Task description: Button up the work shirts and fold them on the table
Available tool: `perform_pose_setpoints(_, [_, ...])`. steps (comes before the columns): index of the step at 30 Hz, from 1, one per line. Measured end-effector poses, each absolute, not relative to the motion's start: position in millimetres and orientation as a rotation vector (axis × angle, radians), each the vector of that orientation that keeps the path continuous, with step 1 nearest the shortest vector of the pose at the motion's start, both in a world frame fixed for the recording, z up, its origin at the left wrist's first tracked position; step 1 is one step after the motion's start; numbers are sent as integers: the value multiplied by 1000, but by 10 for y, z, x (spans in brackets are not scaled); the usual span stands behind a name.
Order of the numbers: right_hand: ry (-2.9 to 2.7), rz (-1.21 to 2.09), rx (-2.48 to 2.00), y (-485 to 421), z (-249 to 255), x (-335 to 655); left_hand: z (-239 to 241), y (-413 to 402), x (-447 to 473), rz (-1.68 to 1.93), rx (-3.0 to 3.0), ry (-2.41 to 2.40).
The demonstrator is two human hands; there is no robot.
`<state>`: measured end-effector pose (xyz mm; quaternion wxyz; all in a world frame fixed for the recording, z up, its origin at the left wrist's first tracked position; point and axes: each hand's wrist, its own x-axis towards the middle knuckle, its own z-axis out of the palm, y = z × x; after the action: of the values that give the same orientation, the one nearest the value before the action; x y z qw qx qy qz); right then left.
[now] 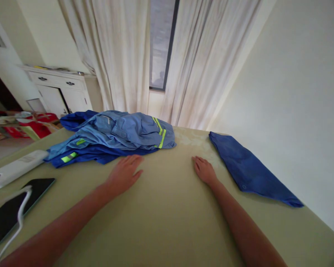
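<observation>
A white case [18,168] lies at the left of the surface [161,207]. Its top carries a block of grey print, too small to read, and a dark oval mark sits at its near end. Red packages [40,128] beyond the left edge carry print that is blurred.

The surface is pale yellow-green and smooth, with faint lighter reflections at its far end. A garment pile [125,129] occupies the far left portion: a grey-blue layer lies crumpled over a darker blue layer, with yellow-green strips [161,138] on both. A folded blue garment [247,167] lies flat along the right edge, beside the white wall [300,92]; a small round mark shows near its inner edge. A dark flat device [8,218] lies at the near left, with a white cable [20,218] passing over it.

The left hand [125,172] is palm down just beside the garment pile, fingers extended, thumb held apart. The right hand [204,170] is palm down near the folded blue garment, fingers close together and slightly bent. Both are unloaded; contact with the surface cannot be confirmed.

At the rear, cream curtains [122,48] flank a narrow window [161,44]. A white cabinet [48,94] with two drawers stands to the left.
</observation>
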<state>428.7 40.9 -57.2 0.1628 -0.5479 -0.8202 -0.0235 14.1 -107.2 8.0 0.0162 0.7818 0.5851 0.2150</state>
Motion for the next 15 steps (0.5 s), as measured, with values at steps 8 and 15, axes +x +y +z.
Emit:
perform_pose_setpoints(8, [-2274,121,-1361,380,-637,4348,195,160,-357,277,2217,2424])
perform_pose_setpoints(15, [-2217,181,-1357,380,-639,4307,712,526,-427,228,2047,2425])
